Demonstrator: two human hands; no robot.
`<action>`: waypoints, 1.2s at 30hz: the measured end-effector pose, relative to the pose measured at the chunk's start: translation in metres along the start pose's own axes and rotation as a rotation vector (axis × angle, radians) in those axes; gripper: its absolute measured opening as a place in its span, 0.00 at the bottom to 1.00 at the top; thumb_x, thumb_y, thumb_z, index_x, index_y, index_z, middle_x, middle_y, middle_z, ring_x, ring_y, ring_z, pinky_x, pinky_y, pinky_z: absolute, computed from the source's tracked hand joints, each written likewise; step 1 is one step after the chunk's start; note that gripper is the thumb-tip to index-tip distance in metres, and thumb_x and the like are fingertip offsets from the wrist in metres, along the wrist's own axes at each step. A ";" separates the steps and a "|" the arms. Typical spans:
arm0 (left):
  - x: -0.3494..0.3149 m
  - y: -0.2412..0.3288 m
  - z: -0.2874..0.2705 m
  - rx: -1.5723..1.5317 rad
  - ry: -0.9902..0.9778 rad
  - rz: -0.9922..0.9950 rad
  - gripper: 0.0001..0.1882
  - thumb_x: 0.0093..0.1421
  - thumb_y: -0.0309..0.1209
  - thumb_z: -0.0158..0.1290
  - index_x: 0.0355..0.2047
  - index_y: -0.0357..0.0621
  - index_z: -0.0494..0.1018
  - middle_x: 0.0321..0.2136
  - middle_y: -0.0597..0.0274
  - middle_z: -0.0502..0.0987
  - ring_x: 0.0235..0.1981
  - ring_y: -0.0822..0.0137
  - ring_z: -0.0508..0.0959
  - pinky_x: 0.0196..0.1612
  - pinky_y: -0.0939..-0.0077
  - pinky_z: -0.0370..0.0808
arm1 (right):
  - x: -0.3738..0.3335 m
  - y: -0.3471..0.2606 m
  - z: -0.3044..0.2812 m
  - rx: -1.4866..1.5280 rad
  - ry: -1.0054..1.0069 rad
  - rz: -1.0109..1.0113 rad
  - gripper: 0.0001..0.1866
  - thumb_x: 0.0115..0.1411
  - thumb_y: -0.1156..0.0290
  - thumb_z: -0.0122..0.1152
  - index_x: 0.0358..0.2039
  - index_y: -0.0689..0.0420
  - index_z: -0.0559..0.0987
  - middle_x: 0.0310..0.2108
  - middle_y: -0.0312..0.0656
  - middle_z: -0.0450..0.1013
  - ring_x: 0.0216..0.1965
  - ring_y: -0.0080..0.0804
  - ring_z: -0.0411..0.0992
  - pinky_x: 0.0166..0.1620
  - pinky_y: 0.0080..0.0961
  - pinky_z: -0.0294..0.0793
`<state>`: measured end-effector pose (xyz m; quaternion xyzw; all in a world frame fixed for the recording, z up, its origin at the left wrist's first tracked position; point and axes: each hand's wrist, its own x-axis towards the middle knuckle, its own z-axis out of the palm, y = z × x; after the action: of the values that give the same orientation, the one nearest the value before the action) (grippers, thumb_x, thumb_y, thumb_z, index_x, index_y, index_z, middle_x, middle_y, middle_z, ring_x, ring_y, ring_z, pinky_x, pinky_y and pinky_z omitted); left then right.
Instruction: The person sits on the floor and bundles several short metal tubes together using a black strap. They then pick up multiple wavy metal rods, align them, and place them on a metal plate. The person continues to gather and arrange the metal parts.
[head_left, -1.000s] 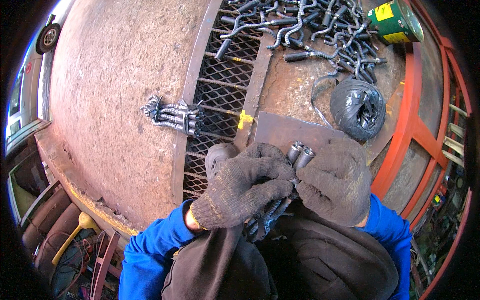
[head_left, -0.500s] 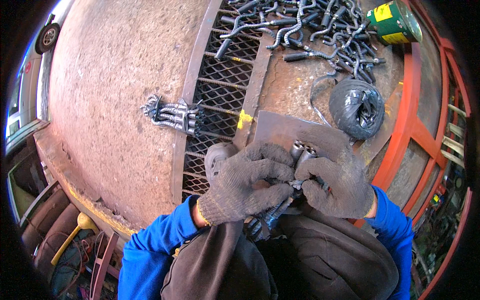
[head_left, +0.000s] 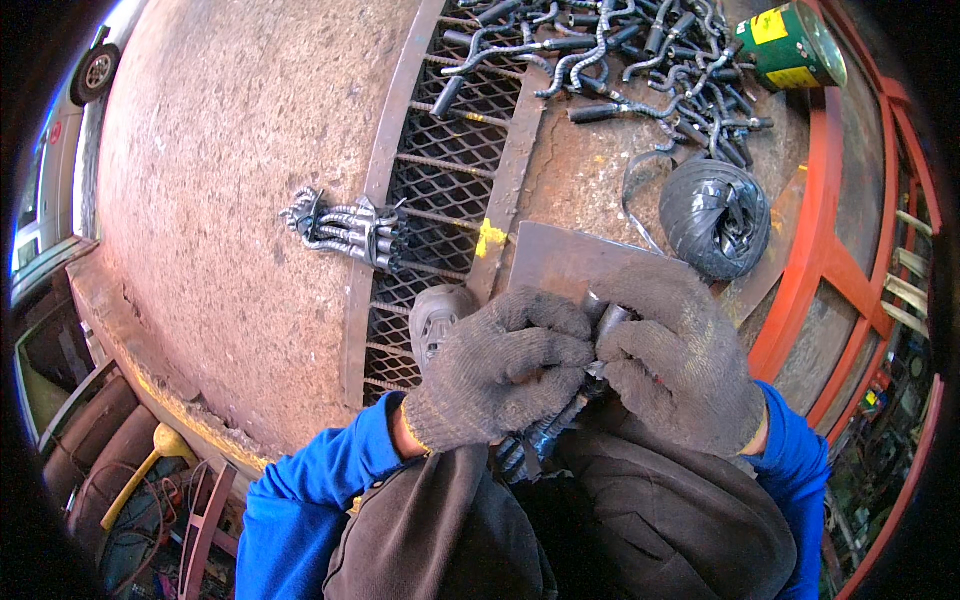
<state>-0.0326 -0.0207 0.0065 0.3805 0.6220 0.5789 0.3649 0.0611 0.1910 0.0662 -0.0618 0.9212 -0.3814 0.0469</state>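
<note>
Between my knees stands a bundle of bent metal rods with tube ends (head_left: pixel 548 432); some tube ends show above my fingers, and the middle is mostly hidden. My left hand (head_left: pixel 505 370), in a grey knit glove, is closed in a pinch at the bundle's left side. My gloved right hand (head_left: pixel 685 365) pinches from the right, its fingertips almost meeting the left ones. A scrap of black plastic strip (head_left: pixel 597 370) shows between the fingertips. Beyond my right hand lies a roll of black plastic strip (head_left: pixel 708 222), a loose tail trailing beside it.
A tied bundle of similar rods (head_left: pixel 350 232) lies on the concrete to the left. Loose rods (head_left: pixel 610 50) are heaped at the far side, beside a green can (head_left: pixel 790 45). A flat metal plate (head_left: pixel 560 255) lies ahead. Mesh grating (head_left: pixel 445 170) and an orange-red frame (head_left: pixel 815 220) flank the spot.
My right hand has turned and shifted slightly over the bundle, covering more of the tube ends. The left hand has moved a little to the right, still pinching.
</note>
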 end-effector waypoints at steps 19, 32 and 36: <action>0.006 -0.009 -0.003 -0.007 -0.060 0.053 0.09 0.60 0.33 0.62 0.39 0.44 0.81 0.43 0.55 0.77 0.46 0.57 0.78 0.49 0.66 0.76 | -0.029 0.004 0.009 -0.221 0.097 -0.141 0.18 0.44 0.66 0.74 0.38 0.52 0.83 0.43 0.38 0.77 0.47 0.43 0.75 0.47 0.44 0.76; 0.011 -0.004 -0.008 -0.092 -0.123 -0.015 0.10 0.61 0.33 0.61 0.40 0.41 0.80 0.46 0.54 0.74 0.48 0.59 0.76 0.53 0.66 0.73 | -0.030 0.001 0.018 -0.210 0.144 -0.260 0.20 0.35 0.71 0.67 0.34 0.52 0.84 0.43 0.40 0.79 0.46 0.43 0.75 0.46 0.46 0.79; 0.008 -0.005 -0.008 -0.123 -0.121 -0.073 0.11 0.61 0.33 0.61 0.40 0.42 0.80 0.47 0.54 0.74 0.48 0.59 0.76 0.52 0.66 0.73 | -0.031 0.009 0.017 -0.213 0.135 -0.364 0.20 0.35 0.72 0.66 0.34 0.54 0.84 0.44 0.41 0.79 0.46 0.43 0.75 0.45 0.46 0.80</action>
<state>-0.0436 -0.0167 0.0018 0.3688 0.5756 0.5782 0.4454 0.0936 0.1899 0.0495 -0.2059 0.9310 -0.2872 -0.0910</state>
